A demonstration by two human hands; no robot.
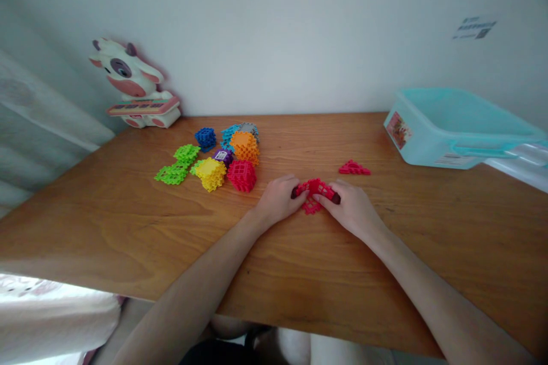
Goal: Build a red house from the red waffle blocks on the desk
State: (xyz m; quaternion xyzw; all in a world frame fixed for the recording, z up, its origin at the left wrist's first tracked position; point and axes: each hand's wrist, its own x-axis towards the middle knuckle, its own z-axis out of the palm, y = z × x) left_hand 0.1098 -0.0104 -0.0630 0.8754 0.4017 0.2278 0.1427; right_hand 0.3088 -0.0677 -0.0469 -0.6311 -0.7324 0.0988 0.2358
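Left hand [278, 201] and right hand [353, 208] at lower centre of frame, forearms angled inward from the bottom corners, wrists low. Fingers [301, 196] of both hands clenched on a red lattice-walled plastic building piece [314, 187], gripped from either side, on or just above the honey-brown wooden desk [128, 234] (contact with the desk hidden). Even, straight pressure from both sides best here, keeping the lattice edges aligned. Just right of the hands, a small red plastic lattice piece [353, 169] lying on the desk. Left of the hands, a loose cluster of multicoloured plastic lattice blocks [209, 174]. Upper right, a pale turquoise plastic bin [449, 131].
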